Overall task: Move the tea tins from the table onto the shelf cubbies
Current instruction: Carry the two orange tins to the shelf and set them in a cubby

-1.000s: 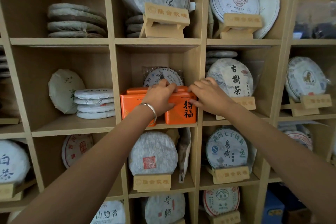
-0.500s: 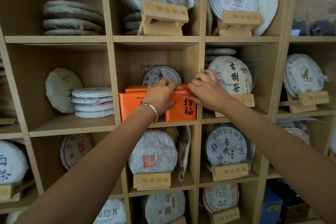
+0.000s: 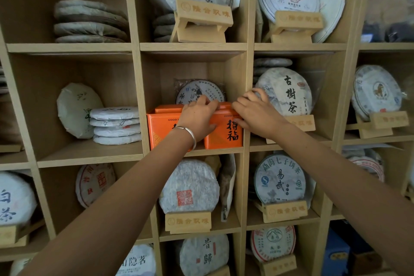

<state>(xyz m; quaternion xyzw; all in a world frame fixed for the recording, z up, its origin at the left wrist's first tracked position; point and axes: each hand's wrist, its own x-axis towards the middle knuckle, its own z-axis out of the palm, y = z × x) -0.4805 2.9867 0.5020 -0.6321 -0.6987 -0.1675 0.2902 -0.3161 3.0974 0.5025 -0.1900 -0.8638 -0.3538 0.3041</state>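
Two orange tea tins stand side by side in the middle cubby of the wooden shelf (image 3: pixel 192 48). The left tin (image 3: pixel 162 129) stands against the cubby's left wall. The right tin (image 3: pixel 227 135), with black characters on its front, stands against the right wall. My left hand (image 3: pixel 197 117), with a silver bracelet on the wrist, lies across the gap between the tins, its fingers over the right tin's top edge. My right hand (image 3: pixel 255 113) grips that tin's upper right corner, thumb on its front. A wrapped tea cake (image 3: pixel 197 92) leans behind the tins.
Every surrounding cubby holds paper-wrapped round tea cakes, some stacked flat (image 3: pixel 115 124), others upright on wooden stands (image 3: pixel 284 210). The cubby to the right holds a cake with large black characters (image 3: pixel 284 92), close to my right hand. Blue boxes (image 3: pixel 336 255) sit at the bottom right.
Both hands stay on the right orange tin. My right hand's fingers have crept slightly higher over its top corner. The tins have barely moved.
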